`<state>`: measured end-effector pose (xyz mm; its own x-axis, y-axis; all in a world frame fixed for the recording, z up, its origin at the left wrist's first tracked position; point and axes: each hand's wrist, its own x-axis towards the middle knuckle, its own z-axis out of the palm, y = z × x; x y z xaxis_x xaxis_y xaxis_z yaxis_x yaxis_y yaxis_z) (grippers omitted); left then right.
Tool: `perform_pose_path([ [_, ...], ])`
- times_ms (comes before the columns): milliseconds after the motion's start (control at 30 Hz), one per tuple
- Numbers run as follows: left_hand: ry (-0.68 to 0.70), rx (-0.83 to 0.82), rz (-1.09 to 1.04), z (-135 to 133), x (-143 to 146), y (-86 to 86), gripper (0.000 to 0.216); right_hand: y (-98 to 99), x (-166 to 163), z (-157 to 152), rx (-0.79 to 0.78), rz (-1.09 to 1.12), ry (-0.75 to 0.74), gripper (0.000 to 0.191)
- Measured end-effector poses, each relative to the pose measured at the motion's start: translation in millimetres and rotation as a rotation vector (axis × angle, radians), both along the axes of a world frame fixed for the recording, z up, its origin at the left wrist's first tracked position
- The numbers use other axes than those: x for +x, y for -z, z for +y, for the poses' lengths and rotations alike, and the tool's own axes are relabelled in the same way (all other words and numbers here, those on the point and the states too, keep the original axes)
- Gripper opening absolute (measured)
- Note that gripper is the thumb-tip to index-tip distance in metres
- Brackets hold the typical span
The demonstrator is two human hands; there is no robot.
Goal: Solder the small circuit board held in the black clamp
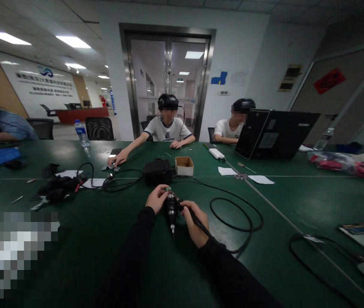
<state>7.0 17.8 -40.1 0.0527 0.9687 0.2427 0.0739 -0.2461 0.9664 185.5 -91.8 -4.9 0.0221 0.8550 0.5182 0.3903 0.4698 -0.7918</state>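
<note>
My left hand (pixel 156 198) is closed, its fingertips pinching a small green circuit board (pixel 168 189). My right hand (pixel 197 220) is wrapped round a black pen-shaped tool with a cable (pixel 198 221), which looks like a soldering iron. Its tip points toward the small board; whether it touches is too small to tell. Between my hands is a dark handheld tool (pixel 171 208) with a silver collar and a thin metal point facing me. The board sits close to the tool's far end, and I cannot tell whether they are joined.
Beyond my hands stand a black box-shaped unit (pixel 158 171) and an open cardboard box (pixel 184 166). A black cable (pixel 252 231) loops on the right. Tangled black parts (pixel 55 188) lie left. Across the table, a person's hand (pixel 120 158) touches small items. A black computer case (pixel 275 134) stands right.
</note>
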Motion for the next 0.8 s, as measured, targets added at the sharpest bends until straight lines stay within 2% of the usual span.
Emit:
perform_pose_path([
  [800,-0.004,0.031,0.009,-3.2,-0.5,-2.4,0.030,1.1,-0.6,0.1,-0.001,0.008,-0.019,0.021],
])
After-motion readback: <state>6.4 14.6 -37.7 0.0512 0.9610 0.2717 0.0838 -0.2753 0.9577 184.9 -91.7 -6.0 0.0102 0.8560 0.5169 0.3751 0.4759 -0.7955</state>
